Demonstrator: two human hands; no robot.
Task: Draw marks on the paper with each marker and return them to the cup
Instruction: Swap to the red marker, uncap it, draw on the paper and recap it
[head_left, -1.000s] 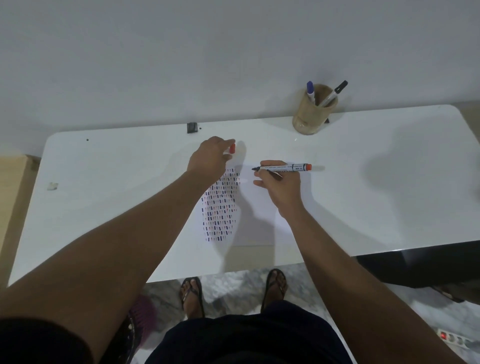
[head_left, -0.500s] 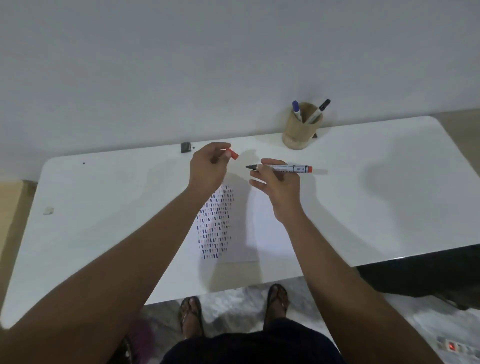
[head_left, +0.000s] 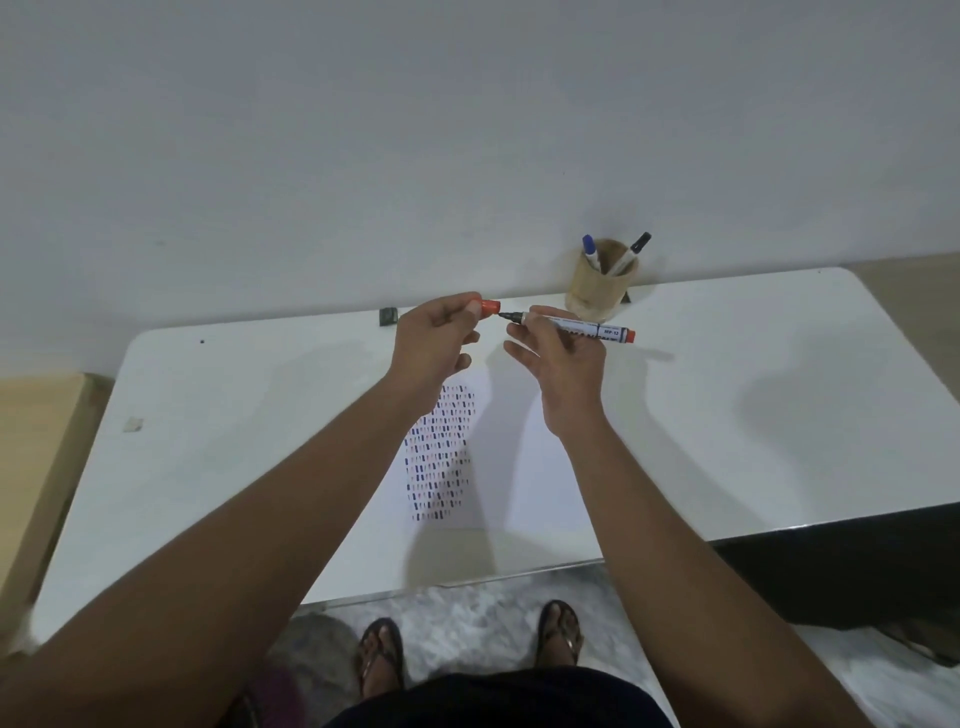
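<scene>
My right hand holds a white marker with an orange end level above the table, its dark tip pointing left. My left hand pinches the orange cap just left of that tip, almost touching it. Below both hands lies the paper, with rows of short blue, red and dark marks on its left part. At the back of the table stands a tan cup holding a blue-capped marker and a black-capped marker.
The white table runs against a pale wall. A small dark object lies near the back edge and a small scrap at the left. My sandalled feet show below the front edge. A dark surface sits lower right.
Both hands have risen off the paper. My left hand picked up the orange cap and brought it to the marker's tip. The view tilted upward.
</scene>
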